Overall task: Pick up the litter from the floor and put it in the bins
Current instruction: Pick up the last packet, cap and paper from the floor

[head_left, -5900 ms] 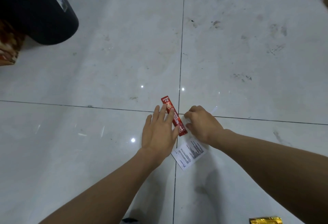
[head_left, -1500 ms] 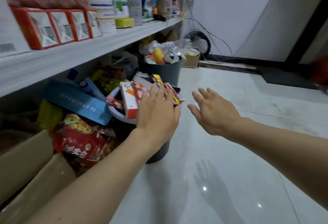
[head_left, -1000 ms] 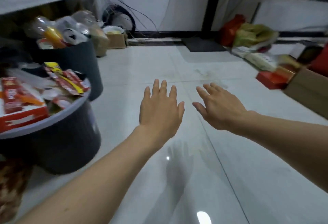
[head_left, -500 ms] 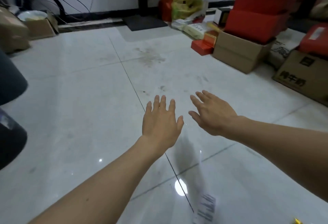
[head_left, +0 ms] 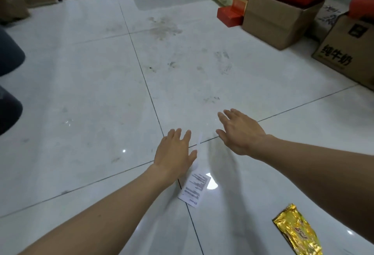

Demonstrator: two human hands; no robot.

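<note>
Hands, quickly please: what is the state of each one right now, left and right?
Left hand: open, holding nothing.
Right hand: open, holding nothing.

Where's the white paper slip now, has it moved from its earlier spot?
No. The paper slip lies where it did, across the same floor joint, mostly on its right side, with the gold wrapper off to its right.
</note>
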